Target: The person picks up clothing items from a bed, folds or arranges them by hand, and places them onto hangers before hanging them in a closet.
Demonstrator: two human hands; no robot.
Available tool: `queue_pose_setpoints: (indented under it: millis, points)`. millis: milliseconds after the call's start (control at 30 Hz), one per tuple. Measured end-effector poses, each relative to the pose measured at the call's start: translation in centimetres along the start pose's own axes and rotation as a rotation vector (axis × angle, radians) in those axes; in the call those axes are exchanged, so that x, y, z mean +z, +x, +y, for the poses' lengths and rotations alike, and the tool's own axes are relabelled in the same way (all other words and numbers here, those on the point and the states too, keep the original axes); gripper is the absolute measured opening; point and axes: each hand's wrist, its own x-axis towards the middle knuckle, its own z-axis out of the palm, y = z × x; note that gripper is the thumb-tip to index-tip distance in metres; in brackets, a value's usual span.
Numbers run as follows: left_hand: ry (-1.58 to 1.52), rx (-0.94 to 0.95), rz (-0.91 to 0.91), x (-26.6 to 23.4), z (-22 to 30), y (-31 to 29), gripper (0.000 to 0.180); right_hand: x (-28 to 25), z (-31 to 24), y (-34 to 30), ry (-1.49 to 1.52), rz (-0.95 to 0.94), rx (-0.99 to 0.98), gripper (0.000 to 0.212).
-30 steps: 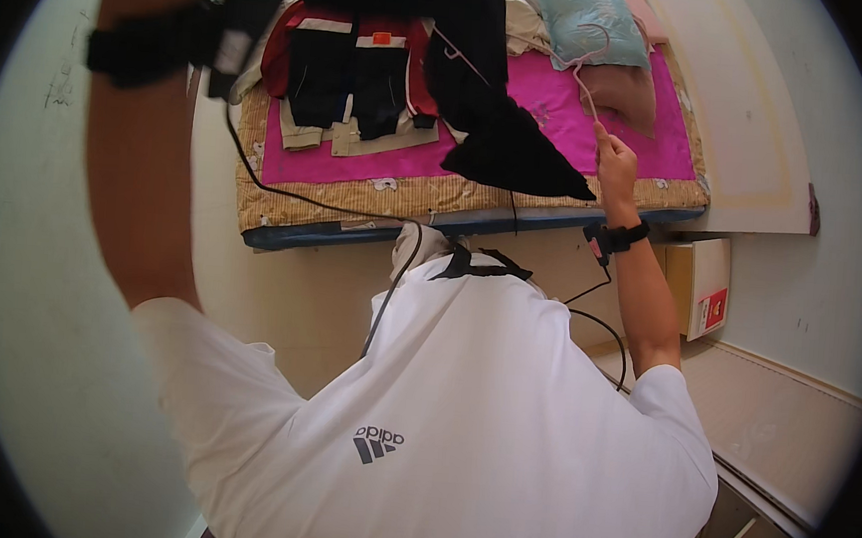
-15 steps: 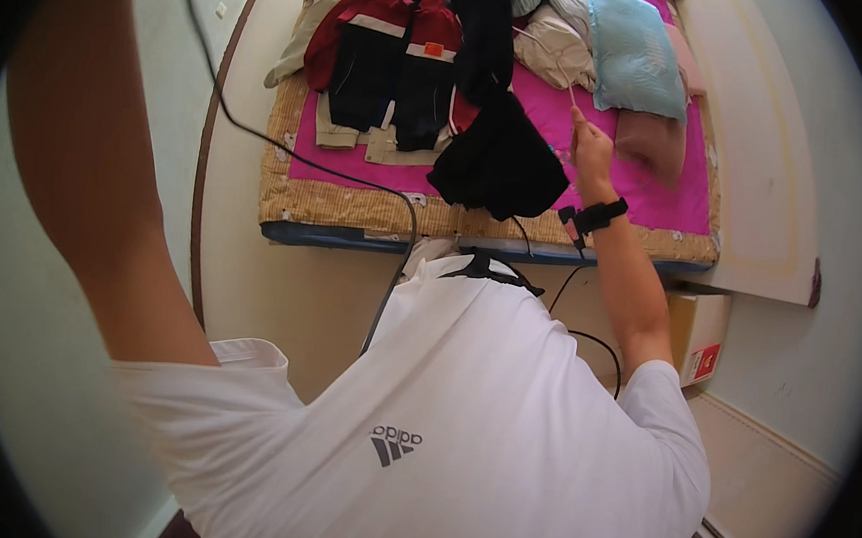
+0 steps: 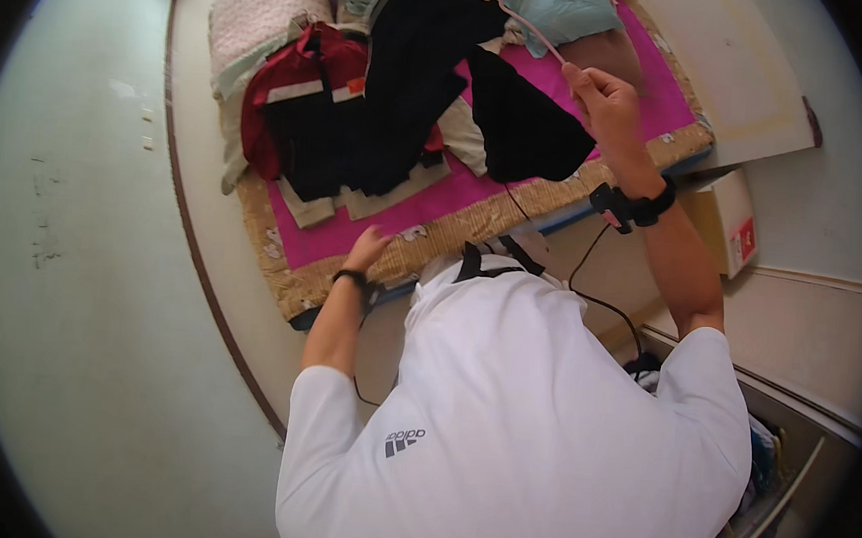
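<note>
My right hand (image 3: 605, 101) is closed on one end of a pink clothes hanger (image 3: 533, 28), raised over the bed. Below the hanger, a long black garment (image 3: 414, 78) lies across a red and dark jacket (image 3: 290, 64); whether it is hooked on the hanger I cannot tell. One black part (image 3: 526, 126) of cloth spreads out toward the bed's front edge. My left hand (image 3: 367, 249) is low over the near edge of the bed, fingers loosely extended, with nothing visible in it. Both wrists wear black straps.
A magenta sheet (image 3: 305, 245) and a tan mat (image 3: 438, 242) cover the bed. Light blue pillows (image 3: 559, 13) and a pale patterned pillow (image 3: 269, 13) lie at the back. To the right stand a box (image 3: 733, 215) and an open drawer (image 3: 786, 474) with clothes. Black cable (image 3: 599, 301) hangs near me.
My left arm has come down from high on the left to the bed's front edge. The black garment now lies spread over the jacket. My right hand still holds the hanger; the view has turned.
</note>
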Motion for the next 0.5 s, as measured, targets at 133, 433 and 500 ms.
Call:
queue_pose_setpoints:
  millis: [133,433,500]
  points:
    - [-0.027,0.564,0.265,7.9,17.0,4.8,0.075,-0.8,-5.0,-1.6,-0.058,-0.104,0.066,0.042]
    - [-0.131,0.587,0.329,4.3,35.9,3.7,0.043,-1.0,-7.4,-1.5,-0.04,-0.047,0.151,0.035]
    - [-0.151,0.545,0.331,2.6,33.4,3.9,0.041,-0.8,-5.9,-0.2,-0.068,-0.034,0.143,0.033]
